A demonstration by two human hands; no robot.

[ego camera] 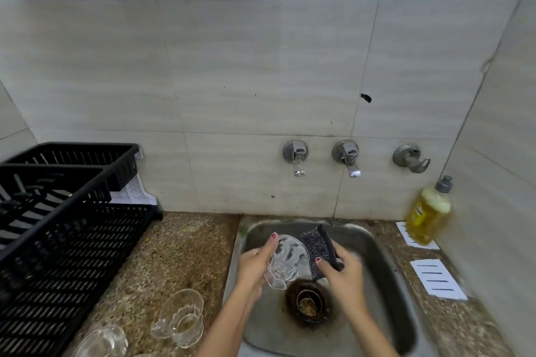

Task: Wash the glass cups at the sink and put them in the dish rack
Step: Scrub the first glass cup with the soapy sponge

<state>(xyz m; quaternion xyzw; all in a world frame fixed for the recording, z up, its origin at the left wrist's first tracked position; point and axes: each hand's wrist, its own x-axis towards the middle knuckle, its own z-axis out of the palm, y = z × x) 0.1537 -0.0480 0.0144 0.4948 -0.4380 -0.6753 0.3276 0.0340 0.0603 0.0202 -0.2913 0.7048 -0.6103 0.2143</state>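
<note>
Over the steel sink [385,266], my left hand [255,265] holds a clear glass cup [288,261] tilted, its mouth facing up and away. My right hand [343,269] grips a dark scrub sponge [317,249] pressed against the cup's right side. A second glass cup with a handle [182,319] stands upright on the speckled counter left of the sink. Another clear glass piece [103,342] lies at the bottom edge beside it. The black plastic dish rack [58,240] fills the left side and shows no cups in it.
Two taps [295,158] [348,158] and a third fitting [410,158] stick out of the tiled wall behind the sink. A yellow dish soap bottle [429,211] stands at the sink's back right corner. White paper sheets [438,278] lie on the right counter. The rusty drain [309,304] sits below the hands.
</note>
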